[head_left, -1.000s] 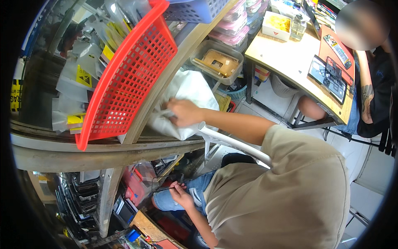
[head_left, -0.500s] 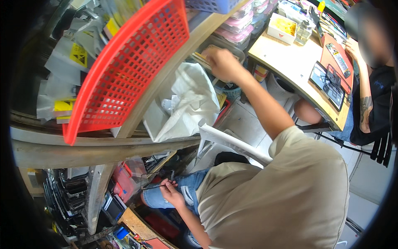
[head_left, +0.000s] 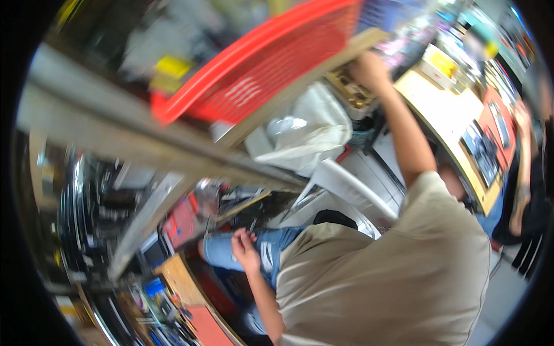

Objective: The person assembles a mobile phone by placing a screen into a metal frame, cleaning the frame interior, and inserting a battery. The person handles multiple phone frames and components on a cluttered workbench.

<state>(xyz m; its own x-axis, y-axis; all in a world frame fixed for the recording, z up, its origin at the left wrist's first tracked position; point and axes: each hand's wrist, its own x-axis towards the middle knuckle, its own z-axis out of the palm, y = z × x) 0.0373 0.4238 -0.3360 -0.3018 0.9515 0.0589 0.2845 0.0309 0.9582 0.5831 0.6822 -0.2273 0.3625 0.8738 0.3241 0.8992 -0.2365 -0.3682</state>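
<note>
My right hand (head_left: 369, 70) reaches to the far side, beside a box of small gold-brown parts (head_left: 353, 95) near the end of a wooden rail. Its fingers are blurred and partly hidden, so their grip is unclear. Over my denim-covered thigh, my left hand (head_left: 245, 248) has curled fingers. A faint thin edge beside it looks like the thin black-edged panel (head_left: 206, 229) that it held a moment ago; motion blur hides the detail. A white sack (head_left: 323, 124) with a clear plastic bag in it stands between the wooden rail and a white plastic chair (head_left: 358, 184).
A red perforated basket (head_left: 271, 63) stands on the shelf at upper left. Dark flat devices (head_left: 83, 213) crowd below it. At right, a co-worker's arm (head_left: 522, 155) is beside a light wooden table (head_left: 444, 109) bearing opened devices. Tools lie on a bench (head_left: 190, 282) at lower left.
The view has turned, shifting the basket up and right. My right hand now shows by the parts box, whose contents have come into sight. My left hand remains over the thigh.
</note>
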